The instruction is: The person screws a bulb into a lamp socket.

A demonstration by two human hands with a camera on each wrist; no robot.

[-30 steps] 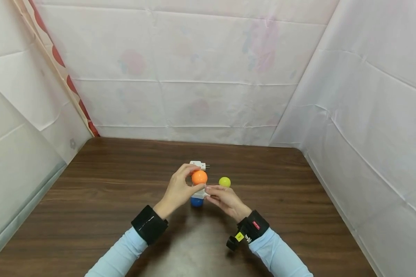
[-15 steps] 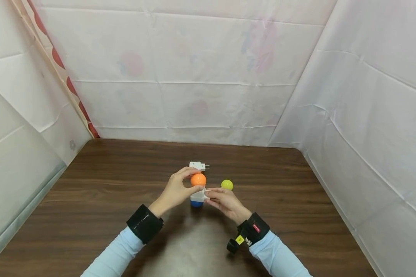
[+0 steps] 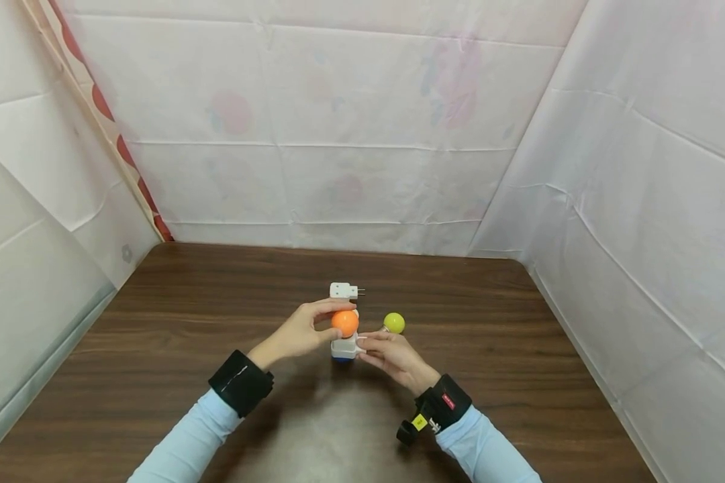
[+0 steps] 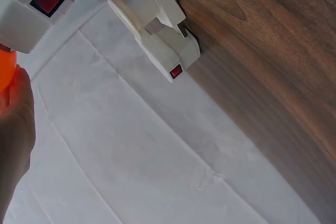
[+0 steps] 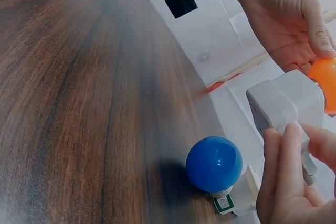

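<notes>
My left hand (image 3: 305,329) holds an orange light bulb (image 3: 345,323) between thumb and fingers. My right hand (image 3: 399,359) grips a white plug-in lamp socket (image 5: 294,100) with a red switch (image 4: 47,0). In the right wrist view the orange bulb's metal base sits at the socket's end, mostly inside it. Below the held socket lies a blue bulb (image 5: 214,164), largely hidden by it in the head view. A yellow-green bulb (image 3: 394,323) is just beyond my right fingers.
Another white plug-in socket (image 3: 342,290) lies at the back, its prongs pointing right; in the left wrist view a white socket (image 4: 163,51) shows a red switch. The brown wooden table (image 3: 217,288) meets white hanging sheets (image 3: 362,181) behind and at both sides.
The orange bulb and held socket have come slightly toward me, covering more of the blue bulb. My left wrist has swung left and down, while its fingers have shifted on the bulb.
</notes>
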